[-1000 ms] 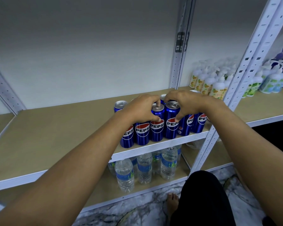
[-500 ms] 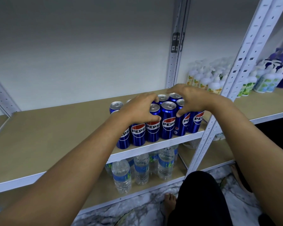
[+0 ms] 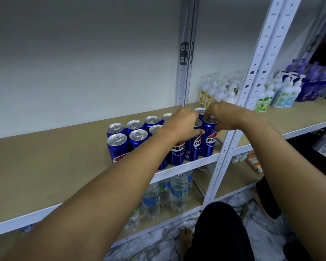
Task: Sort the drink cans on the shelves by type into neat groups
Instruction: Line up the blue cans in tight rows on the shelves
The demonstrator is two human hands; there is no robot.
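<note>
Blue Pepsi cans point(image 3: 119, 147) stand upright in two tight rows at the near edge of the tan shelf point(image 3: 45, 157), right of its middle. Right hand point(image 3: 226, 117) pinches the rim of the rightmost near can point(image 3: 208, 140). Left hand point(image 3: 181, 127) curls over the tops of neighbouring cans, thumb against one. Water bottles point(image 3: 178, 191) below; pump bottles point(image 3: 213, 91) far right.

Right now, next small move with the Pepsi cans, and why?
Probably nudge the rightmost front can leftward against its neighbour: the right hand already grips its top, the left hand steadies the cans beside it, and it stands at the row's end near the upright post.
</note>
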